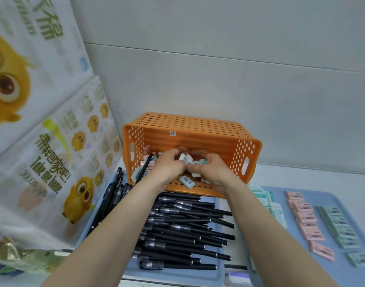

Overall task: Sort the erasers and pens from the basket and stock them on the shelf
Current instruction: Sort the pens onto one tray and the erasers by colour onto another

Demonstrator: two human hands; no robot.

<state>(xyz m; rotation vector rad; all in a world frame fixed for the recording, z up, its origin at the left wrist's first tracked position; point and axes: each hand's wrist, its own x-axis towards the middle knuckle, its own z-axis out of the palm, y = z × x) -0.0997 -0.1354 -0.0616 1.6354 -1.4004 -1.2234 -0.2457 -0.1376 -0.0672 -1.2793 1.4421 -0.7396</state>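
Far left, against the wall: stacked tissue packs (32, 121) printed with yellow chicks. Next along, a blue tray (177, 275) carries the sorted black pens (187, 230) in a rough heap, with a few more lying along its left edge. Behind the heap the orange basket (198, 125) lies tipped on its side, mouth toward the person, lower rim at the far end of the pens. At the basket's left end a stray pen (145, 166) leans among the loose erasers (136, 174), pink and mint mixed. Both hands are inside the basket, close together. The left hand (167, 164) has its fingers curled around a pale eraser or two; the right hand (212, 170) is likewise closed on a small cluster of them, though how many I cannot tell. One mint eraser (186, 181) sits by the rim between the wrists. To the right, a second tray (279, 195) holds a mint stack (266, 200) partly hidden by the right forearm, then a pink row (308, 224), then a green row (341, 228). Judgement: pens are nearly done and the eraser sort is in hand. The next move likely calls for lifting this handful out, splitting it by colour, laying each piece onto its matching row, and fetching the stray pen.
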